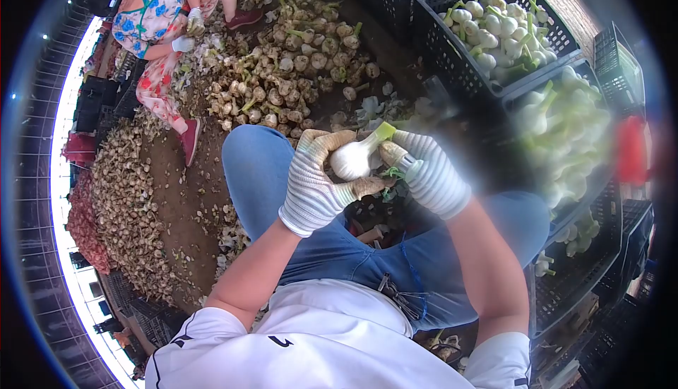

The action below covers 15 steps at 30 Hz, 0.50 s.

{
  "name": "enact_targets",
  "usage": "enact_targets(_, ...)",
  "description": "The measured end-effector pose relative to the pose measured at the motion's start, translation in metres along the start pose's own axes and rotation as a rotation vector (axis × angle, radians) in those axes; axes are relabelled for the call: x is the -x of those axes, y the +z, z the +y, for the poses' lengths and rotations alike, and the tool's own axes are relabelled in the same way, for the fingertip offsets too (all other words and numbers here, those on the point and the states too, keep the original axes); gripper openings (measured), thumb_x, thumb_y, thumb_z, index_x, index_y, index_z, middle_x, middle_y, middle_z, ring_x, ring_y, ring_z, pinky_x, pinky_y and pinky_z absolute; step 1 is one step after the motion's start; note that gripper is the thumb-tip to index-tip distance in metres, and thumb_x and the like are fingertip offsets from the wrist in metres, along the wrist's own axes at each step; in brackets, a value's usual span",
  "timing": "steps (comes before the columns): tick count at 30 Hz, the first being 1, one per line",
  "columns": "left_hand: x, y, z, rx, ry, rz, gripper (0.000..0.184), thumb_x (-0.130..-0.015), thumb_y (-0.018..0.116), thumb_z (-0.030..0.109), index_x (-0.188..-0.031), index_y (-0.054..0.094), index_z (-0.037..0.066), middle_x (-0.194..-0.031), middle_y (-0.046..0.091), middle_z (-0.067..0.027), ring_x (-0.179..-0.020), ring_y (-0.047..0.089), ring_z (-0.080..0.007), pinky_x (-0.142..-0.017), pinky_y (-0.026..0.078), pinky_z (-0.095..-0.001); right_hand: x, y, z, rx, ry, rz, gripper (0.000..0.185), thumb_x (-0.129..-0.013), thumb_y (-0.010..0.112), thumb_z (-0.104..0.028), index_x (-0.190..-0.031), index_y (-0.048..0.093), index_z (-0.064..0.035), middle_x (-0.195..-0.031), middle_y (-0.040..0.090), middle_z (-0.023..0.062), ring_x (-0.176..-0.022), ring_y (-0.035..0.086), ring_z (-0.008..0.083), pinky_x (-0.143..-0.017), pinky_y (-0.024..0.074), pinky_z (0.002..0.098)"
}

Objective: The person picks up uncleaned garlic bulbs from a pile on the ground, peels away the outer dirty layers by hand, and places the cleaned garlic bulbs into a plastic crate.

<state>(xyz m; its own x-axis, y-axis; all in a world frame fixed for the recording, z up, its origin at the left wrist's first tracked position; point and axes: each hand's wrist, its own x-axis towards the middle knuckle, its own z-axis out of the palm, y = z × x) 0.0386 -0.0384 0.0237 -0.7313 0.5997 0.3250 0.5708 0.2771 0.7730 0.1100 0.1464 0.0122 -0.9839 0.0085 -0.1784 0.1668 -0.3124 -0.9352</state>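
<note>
A peeled white garlic bulb (351, 161) with a short green stem is gripped in my left hand (316, 177), the fingers and thumb curled round it. My right hand (431, 174) is closed beside the stem, its fingertips at the cut green end. A small greyish, shiny item shows at the right fingers, but I cannot make out what it is. Both hands wear striped white gloves with soiled fingertips. Below the right fingers hangs a small green leafy scrap (393, 173). The hands are above my lap, between my knees.
A heap of unpeeled garlic (289, 71) lies on the ground ahead. Black crates (505, 82) of cleaned bulbs stand at my right, the nearest blurred. Another person (152, 22) in floral clothes sits at the far left, near a second garlic heap (127, 198).
</note>
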Motion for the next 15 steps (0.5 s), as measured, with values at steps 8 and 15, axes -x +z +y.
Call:
enact_targets(8,0.004,-0.001,-0.019,1.439,-0.811,-0.201,0.063,-0.083,0.069,0.050,-0.116,0.059,-0.003,-0.099,0.067,-0.0138,-0.082,0.067,-0.0218,-0.072,0.058,-0.0333,0.000,0.003,0.000,0.763,-0.453,0.135,0.013,-0.089,0.058,-0.007,-0.098,0.063,0.0013,-0.080,0.061,0.0164,-0.072,0.062,0.0301,-0.068,0.0495,0.0331)
enact_targets(15,0.001,0.010,-0.019,1.517,-0.829,-0.134,0.066,-0.094,0.051,0.054,-0.128,0.050,-0.002,-0.116,0.062,-0.0202,-0.082,0.069,-0.0290,-0.065,0.061,-0.0395,0.000,0.008,0.007,-0.040,-0.046,-0.006,0.030,-0.090,0.069,-0.017,-0.113,0.063,-0.0003,-0.089,0.066,0.0020,-0.080,0.060,0.0116,-0.074,0.0508,0.0279)
